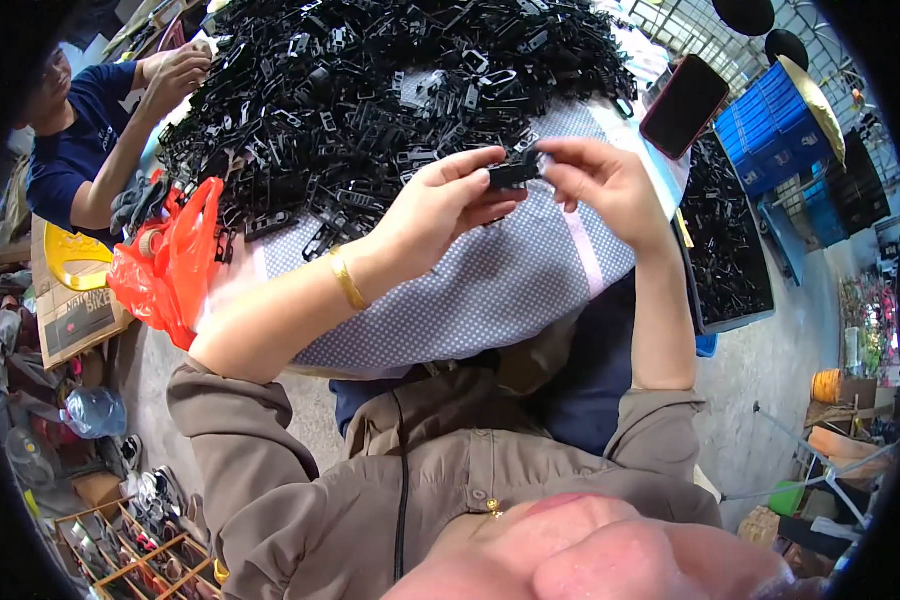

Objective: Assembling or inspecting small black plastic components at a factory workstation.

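My left hand [432,212] grips a small black plastic piece [511,177] between thumb and fingers, just over the near edge of the pile. At the right end of that piece, my right hand [610,188] pinches with thumb and forefinger. Its fingertips partly cover that end, so the exact shape of the joint is hidden. A large heap of black plastic buckle-like parts [340,110] spreads across the far side of the table. Both forearms lie above a grey dotted cloth [440,300] that drapes toward my lap.
A red plastic bag [170,270] lies at the left edge of the cloth. To the right are a dark phone [685,105], a bin of black parts [760,290] and blue crates [770,130]. A co-worker [85,140] in dark blue handles something at the far left.
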`<state>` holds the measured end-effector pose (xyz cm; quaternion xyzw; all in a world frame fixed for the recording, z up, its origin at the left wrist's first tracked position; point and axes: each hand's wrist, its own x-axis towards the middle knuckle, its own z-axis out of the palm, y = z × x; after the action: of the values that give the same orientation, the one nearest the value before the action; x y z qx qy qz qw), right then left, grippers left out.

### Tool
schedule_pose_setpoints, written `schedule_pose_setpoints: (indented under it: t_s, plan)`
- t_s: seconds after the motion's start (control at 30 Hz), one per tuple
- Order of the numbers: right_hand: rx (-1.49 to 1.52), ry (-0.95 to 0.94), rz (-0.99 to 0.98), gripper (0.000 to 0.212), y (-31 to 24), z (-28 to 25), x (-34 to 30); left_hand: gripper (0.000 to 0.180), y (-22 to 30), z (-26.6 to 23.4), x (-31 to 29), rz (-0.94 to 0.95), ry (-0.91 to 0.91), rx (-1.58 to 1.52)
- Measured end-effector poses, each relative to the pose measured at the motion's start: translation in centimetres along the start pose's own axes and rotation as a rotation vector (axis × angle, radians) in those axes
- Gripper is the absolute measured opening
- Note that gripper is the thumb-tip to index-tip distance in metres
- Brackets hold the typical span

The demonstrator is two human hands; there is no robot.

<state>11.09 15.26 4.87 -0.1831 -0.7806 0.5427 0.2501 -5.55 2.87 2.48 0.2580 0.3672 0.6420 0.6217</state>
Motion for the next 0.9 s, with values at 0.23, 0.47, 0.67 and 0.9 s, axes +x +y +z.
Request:
schedule_pose_setpoints:
  t_s: [0.23,0.47,0.67,0.9]
  plan:
    - [-0.52,0.155,-0.349,0.017,0.1,1.5,-1.8,0.037,-1.0,0.6,0.2,0.053,-0.026,0.225]
    - [-0.572,0.251,-0.392,0.015,-0.2,2.7,-2.1,0.038,-1.2,0.5,0.1,0.076,-0.001,0.395]
    - [-0.587,0.263,-0.426,0.015,-0.2,3.1,-1.9,0.044,-1.3,0.3,-0.1,0.235,-0.007,0.713]
    - [0.086,0.073,-0.17,0.025,2.1,2.4,-1.2,0.045,-0.1,0.6,-0.4,0.15,-0.142,0.404]
